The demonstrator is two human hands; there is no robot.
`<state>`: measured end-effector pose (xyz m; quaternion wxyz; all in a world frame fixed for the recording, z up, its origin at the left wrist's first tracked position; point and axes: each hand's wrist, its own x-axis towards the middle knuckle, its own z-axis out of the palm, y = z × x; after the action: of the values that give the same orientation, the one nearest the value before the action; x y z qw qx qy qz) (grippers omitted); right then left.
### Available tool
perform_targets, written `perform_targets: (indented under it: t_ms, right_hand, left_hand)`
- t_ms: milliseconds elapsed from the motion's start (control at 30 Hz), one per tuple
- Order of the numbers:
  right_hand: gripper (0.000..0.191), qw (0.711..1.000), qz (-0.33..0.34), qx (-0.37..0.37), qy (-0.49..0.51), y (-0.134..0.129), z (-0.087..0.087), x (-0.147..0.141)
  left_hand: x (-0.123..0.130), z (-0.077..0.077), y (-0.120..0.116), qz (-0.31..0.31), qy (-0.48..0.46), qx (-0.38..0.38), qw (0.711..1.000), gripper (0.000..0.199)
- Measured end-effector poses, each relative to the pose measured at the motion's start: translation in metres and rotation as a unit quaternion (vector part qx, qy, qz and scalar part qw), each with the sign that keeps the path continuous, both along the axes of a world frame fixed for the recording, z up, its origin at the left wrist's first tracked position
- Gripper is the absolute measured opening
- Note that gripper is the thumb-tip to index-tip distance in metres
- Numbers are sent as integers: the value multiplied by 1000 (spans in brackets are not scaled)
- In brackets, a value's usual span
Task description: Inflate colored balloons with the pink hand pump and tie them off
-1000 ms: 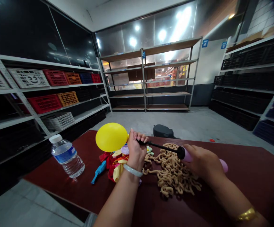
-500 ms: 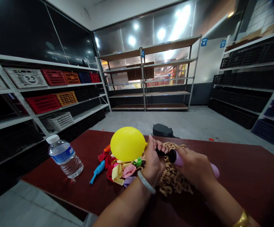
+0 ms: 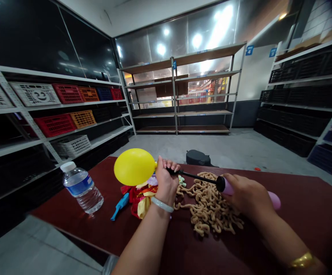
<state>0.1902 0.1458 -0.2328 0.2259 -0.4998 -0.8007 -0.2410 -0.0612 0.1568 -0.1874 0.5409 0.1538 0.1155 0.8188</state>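
A yellow balloon (image 3: 134,167), partly inflated, points its neck at the black nozzle end of a hand balloon pump (image 3: 274,200). My left hand (image 3: 166,178) is closed around that nozzle end and the balloon's neck, which the fingers mostly hide. On the pump's pink-lilac barrel, my right hand (image 3: 249,194) is wrapped tight. A thin black rod (image 3: 199,177) shows between the two hands. Beneath my left hand lies a pile of limp balloons (image 3: 143,204) in several colours, with a blue balloon (image 3: 121,206) at its left side. A heap of tan, knobbly cord (image 3: 214,208) lies below the rod.
A water bottle (image 3: 82,188) with a white cap stands on the left of the dark red table (image 3: 300,206). Past the far edge sits a dark grey object (image 3: 198,157). Metal shelves (image 3: 174,95) and coloured crates (image 3: 55,125) line the room.
My hands have moved apart, drawing the pump out so that its rod is exposed. The yellow balloon and my left hand have shifted left, my right hand to the right.
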Motion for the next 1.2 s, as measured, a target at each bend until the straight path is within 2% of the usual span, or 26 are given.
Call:
perform_targets:
  t_ms: [233,367,500,667,767,833,967,1133,1200]
  right_hand:
    - [44,1000,17,-12,-9,-14,0,-23]
    - [44,1000,23,-13,11,-18,-2,-33]
    - [45,998,46,-30,32,-16,0,-32]
    - [43,997,57,-41,34,-5,-1,-15]
    - [44,999,42,-26,23,2,-3,-3]
    - [45,999,21,-20,14,4,-3,2]
    - [42,1000,-3,-16,-5,4,-3,4]
    - [43,1000,22,1,-6,-4,-3,-5]
    - [45,1000,30,-2,0,-9,-2,-11]
  left_hand:
    - [57,-19,-14,-95,0,-15,995,44]
    - [76,-23,-25,-117,29,-5,993,43]
    - [67,-17,-21,-104,33,-22,994,45]
    - [24,-4,-8,-42,27,-22,999,44]
    - [1,2,-3,3,18,-9,1000,43]
    - [-6,2,-1,17,13,-3,1000,43]
    - [3,-4,3,-4,14,-3,1000,44]
    - [44,-18,-6,-99,27,2,995,42]
    - [61,-22,-15,-118,56,13,991,42]
